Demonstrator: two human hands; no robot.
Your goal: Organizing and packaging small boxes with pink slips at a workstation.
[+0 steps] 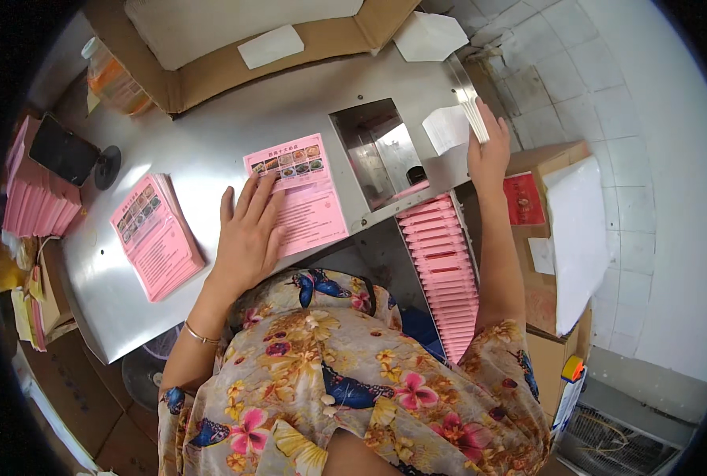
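Observation:
My left hand [250,226] lies with fingers spread on a stack of pink printed sleeves [314,210], pictures of dishes along their top. At the right, my right hand [491,151] is closed around a thin stack of white folded paper [476,120]. Just left of it, more white folded paper [446,129] lies on the metal table. Between my hands, a rectangular opening [376,147] is cut in the tabletop. Below the table edge, a long narrow box [468,262] holds a row of pink packets [437,262] on edge.
A second pink stack [157,238] sits on the metal table [211,143]; more pink stacks [44,190] stand far left beside a dark phone [64,151] on a stand. An open cardboard box [203,83] borders the back. Cardboard boxes [544,186] and a tiled wall flank my right arm.

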